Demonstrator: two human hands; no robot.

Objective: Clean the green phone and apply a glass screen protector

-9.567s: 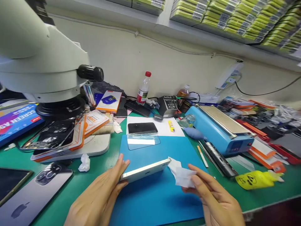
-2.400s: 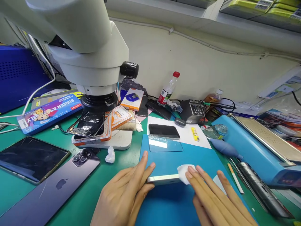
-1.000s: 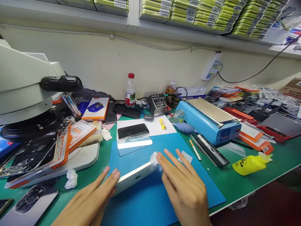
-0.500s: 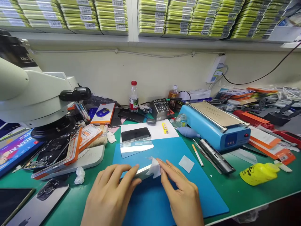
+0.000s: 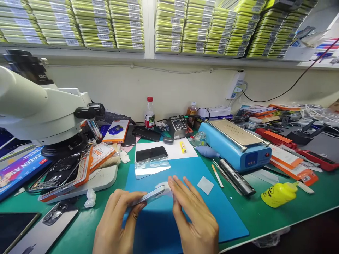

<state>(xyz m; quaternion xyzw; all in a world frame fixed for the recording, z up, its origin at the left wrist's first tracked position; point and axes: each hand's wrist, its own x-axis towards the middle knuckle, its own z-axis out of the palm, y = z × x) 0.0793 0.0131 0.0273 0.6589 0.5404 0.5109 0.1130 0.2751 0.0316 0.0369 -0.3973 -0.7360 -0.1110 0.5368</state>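
So, the left hand (image 5: pixel 115 217) clamps a slim silver-white phone (image 5: pixel 151 194); the right hand (image 5: pixel 194 217) grips thin white tissue (image 5: pixel 166 187) against its end.

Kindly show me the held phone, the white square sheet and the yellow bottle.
Held phone (image 5: pixel 149 196): head view, visible middle part.
White square sheet (image 5: pixel 205 185): head view, its middle.
Yellow bottle (image 5: pixel 279 195): head view, its body.

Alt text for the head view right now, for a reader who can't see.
Left hand holding a phone, right hand touching a white tissue at its end, over a blue mat. Microscope at left, blue machine at right.
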